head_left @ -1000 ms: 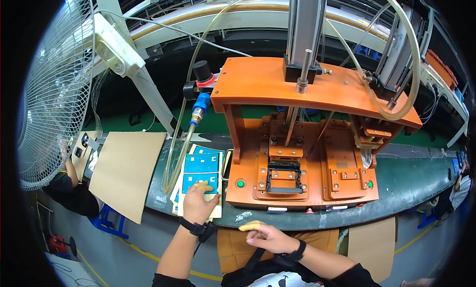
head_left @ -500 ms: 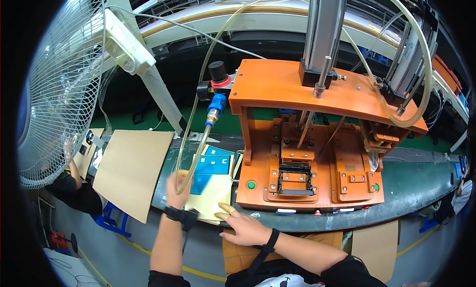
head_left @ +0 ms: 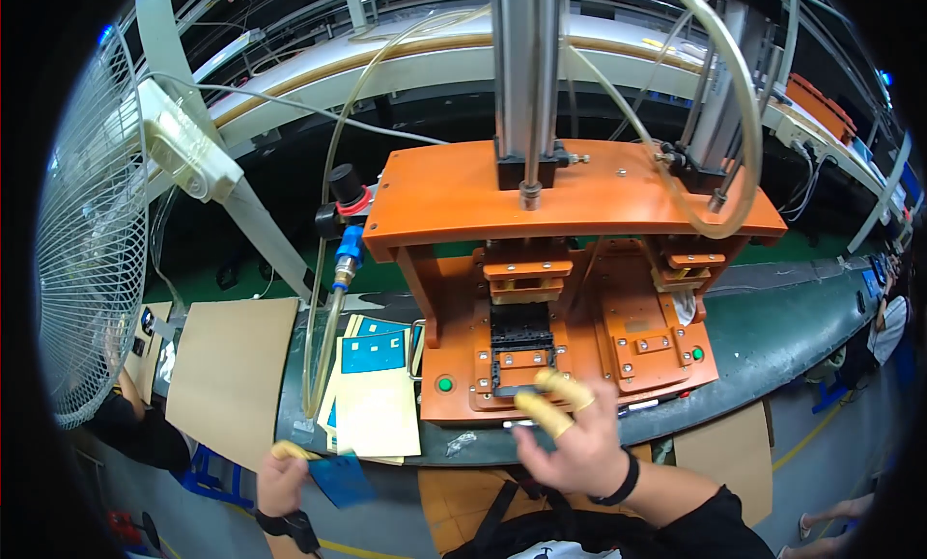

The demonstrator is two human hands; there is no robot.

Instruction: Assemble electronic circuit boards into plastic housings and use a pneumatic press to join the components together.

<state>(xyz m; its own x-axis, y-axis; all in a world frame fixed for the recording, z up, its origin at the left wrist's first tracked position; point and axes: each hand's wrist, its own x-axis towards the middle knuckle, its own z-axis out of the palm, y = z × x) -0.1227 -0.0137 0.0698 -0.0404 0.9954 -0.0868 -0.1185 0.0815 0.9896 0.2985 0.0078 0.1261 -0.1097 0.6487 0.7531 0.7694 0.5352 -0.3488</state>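
My left hand [head_left: 282,479], yellow cots on its fingertips, is closed on the edge of a small blue sheet [head_left: 343,479] in front of the bench. My right hand [head_left: 579,438], with yellow finger cots too, hovers at the front of an orange press [head_left: 570,187]. Its fingers are apart and nothing shows between them. Just beyond the fingertips, a black plastic frame [head_left: 522,339] sits in the press's left fixture, below the raised orange press block [head_left: 526,279]. Pale yellow sheets bearing blue pieces [head_left: 377,405] lie left of the press.
A clear hose [head_left: 314,356] hangs beside the sheets from a blue fitting. Brown cardboard [head_left: 232,376] covers the bench's left part, near a large fan [head_left: 92,231]. Green buttons [head_left: 445,384] are on the press base. Other people are at both sides.
My left hand has moved from the sheets toward me, carrying a blue sheet. My right hand has left the sheets for the press front. The press block is higher, showing more of the black frame.
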